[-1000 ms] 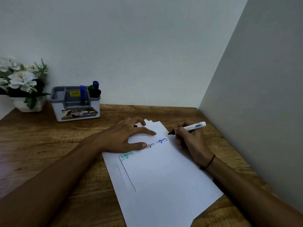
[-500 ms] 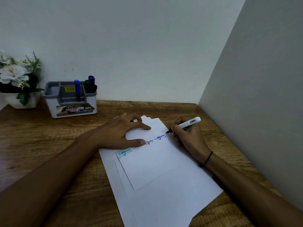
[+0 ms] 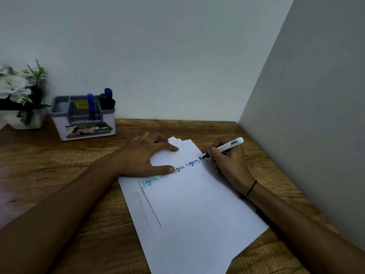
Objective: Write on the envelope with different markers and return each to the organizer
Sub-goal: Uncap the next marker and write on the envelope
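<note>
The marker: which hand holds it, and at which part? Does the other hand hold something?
The right hand grips the marker low on its barrel, near the tip. The left hand holds nothing; it presses flat on the envelope.

Envelope (image 3: 189, 194) lies on sheets of paper (image 3: 207, 244) on the table (image 3: 59, 175). Organizer (image 3: 87, 123) stands back left, markers (image 3: 105, 100) in it; flower pot (image 3: 19, 115) to its left. Left hand (image 3: 146, 157) on envelope; right hand (image 3: 230, 161) at its far right edge.
</note>
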